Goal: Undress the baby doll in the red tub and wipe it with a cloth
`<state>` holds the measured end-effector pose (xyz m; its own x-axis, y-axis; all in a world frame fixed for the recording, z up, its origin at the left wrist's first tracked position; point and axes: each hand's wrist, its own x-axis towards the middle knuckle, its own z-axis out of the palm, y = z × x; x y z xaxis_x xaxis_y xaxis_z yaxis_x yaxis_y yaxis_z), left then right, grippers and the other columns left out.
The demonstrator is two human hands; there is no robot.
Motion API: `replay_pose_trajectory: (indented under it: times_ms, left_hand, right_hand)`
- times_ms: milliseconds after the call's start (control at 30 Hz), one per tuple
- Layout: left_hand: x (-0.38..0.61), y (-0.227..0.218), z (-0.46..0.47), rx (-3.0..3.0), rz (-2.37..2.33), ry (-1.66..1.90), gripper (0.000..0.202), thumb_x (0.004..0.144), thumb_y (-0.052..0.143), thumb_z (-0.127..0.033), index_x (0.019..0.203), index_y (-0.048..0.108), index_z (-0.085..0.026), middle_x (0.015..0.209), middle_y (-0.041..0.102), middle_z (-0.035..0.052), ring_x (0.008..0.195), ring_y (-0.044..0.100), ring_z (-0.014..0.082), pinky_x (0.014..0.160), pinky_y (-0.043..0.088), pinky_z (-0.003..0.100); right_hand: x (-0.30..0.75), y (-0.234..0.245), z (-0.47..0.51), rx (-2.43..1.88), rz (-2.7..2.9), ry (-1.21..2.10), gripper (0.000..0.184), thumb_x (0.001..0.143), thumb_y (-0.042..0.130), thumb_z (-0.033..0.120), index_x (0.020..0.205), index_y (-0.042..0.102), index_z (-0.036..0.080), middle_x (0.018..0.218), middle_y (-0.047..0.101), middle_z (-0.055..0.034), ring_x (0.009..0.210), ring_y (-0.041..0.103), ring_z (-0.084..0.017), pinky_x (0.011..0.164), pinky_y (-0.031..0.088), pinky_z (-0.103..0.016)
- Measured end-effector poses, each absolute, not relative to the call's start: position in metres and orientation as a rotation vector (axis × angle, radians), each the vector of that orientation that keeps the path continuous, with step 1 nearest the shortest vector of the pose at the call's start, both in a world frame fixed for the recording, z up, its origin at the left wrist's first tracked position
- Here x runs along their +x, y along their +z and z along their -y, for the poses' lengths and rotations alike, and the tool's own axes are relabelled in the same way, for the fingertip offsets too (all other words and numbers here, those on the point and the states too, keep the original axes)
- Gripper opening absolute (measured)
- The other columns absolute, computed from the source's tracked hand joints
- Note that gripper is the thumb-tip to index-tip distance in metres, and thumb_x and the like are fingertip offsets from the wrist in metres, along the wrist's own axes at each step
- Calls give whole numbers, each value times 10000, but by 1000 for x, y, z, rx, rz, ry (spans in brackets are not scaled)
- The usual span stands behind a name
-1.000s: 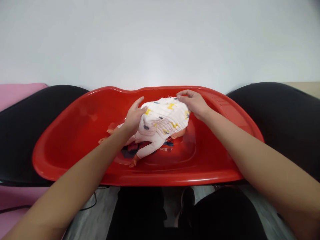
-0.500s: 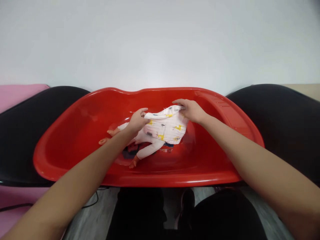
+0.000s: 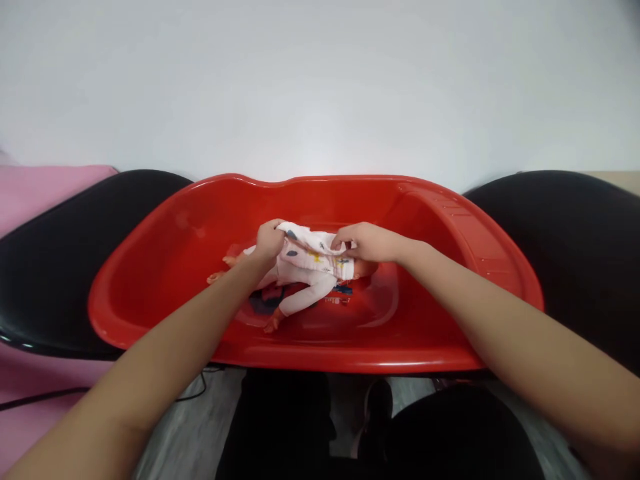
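A baby doll point(image 3: 307, 293) in a white long-sleeved outfit lies in a red baby bathtub point(image 3: 165, 313), feet to the left and head to the right. Across its upper body rests a white cloth point(image 3: 320, 257) printed with yellow and dark figures, partly folded over. My left hand point(image 3: 271, 239) is closed on the cloth's left end. At the right end, beside the doll's head, my right hand point(image 3: 365, 243) pinches the cloth's edge between thumb and fingers. The doll's face is mostly hidden by the cloth and my right hand.
Black chairs point(image 3: 65, 273) stand under and beside the tub, with another black chair point(image 3: 590, 267) at the right. A white wall point(image 3: 310, 87) rises behind. Pink padding point(image 3: 45, 190) lies at the left, and a dark cable point(image 3: 40, 398) runs below it.
Both hands have lowered the cloth toward the doll. My right hand has moved down and slightly left, and more of the doll's head shows. The view has shifted slightly.
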<state>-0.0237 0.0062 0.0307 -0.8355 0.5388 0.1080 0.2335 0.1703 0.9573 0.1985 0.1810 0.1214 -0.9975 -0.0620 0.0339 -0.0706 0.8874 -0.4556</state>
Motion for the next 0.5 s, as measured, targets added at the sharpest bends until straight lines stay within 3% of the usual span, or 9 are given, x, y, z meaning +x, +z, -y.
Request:
replay_pose_trajectory:
  times_ms: [133, 233, 300, 400, 500]
  left_hand:
    - [-39, 8, -10, 727, -2182, 1776, 244, 579, 455, -165, 735, 640, -194, 771, 632, 31, 679, 527, 166, 671, 451, 299]
    - [-48, 0, -8, 625, -2229, 1761, 173, 599, 452, -172, 700, 589, -204, 776, 636, 43, 696, 555, 189, 717, 487, 342]
    - [-52, 1, -6, 676, -2332, 1721, 189, 650, 463, -154, 738, 622, -206, 861, 672, 64, 806, 603, 222, 824, 505, 390]
    - [-55, 5, -7, 940, -2519, 1607, 247, 793, 489, -170, 906, 705, -207, 1091, 675, 104, 1035, 610, 259, 1009, 460, 441]
    - [-48, 6, -13, 1228, -2499, 1373, 316, 893, 552, -295, 1159, 693, -201, 1257, 631, 127, 1163, 584, 265, 1084, 426, 435]
  right_hand:
    - [197, 107, -186, -43, 3031, 1006, 288, 897, 637, 319, 1166, 743, 327, 1126, 740, -7, 954, 660, -214, 818, 485, -318]
    - [192, 96, -194, -133, 2980, 801, 307, 938, 595, 372, 1201, 720, 274, 1162, 721, -63, 1013, 641, -241, 881, 488, -364]
    - [189, 88, -199, -171, 2978, 624, 343, 952, 574, 375, 1246, 689, 243, 1208, 691, -99, 1106, 599, -272, 948, 477, -401]
    - [188, 78, -201, -275, 3013, 455, 456, 949, 582, 442, 1347, 617, 222, 1372, 598, -142, 1283, 486, -334, 1030, 447, -468]
    - [188, 68, -199, -442, 3052, 376, 517, 970, 521, 549, 1348, 592, 204, 1458, 526, -170, 1382, 391, -387, 1081, 396, -574]
